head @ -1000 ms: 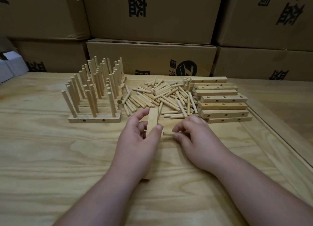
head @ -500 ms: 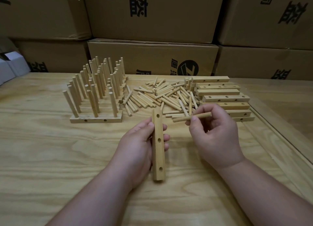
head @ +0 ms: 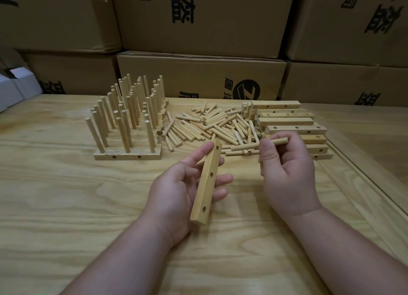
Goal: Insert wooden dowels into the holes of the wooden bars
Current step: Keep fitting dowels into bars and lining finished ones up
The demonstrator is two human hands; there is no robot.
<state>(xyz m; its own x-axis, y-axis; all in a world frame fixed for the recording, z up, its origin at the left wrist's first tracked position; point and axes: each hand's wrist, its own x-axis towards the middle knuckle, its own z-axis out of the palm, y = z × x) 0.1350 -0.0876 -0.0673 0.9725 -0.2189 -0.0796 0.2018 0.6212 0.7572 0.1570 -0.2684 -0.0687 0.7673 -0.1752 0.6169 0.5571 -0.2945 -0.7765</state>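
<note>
Right now your left hand (head: 176, 191) grips a wooden bar (head: 206, 184) at mid-frame, its three holes empty and facing you. Your right hand (head: 287, 168) pinches one dowel (head: 279, 141) just right of it, not yet in a hole. Beyond them on the surface (head: 55, 195), finished bars (head: 127, 126) bristling with dowels stand at centre left, loose dowels (head: 209, 126) lie in the middle, and unfilled bars (head: 291, 122) wait at the right, so plenty remains. Cardboard boxes (head: 198, 18) behind carry dark printed characters and a round logo; you can't read them from here.

Pale matt wooden bar (head: 206, 184); table (head: 66, 206) grainy, seemingly unvarnished wood.
</note>
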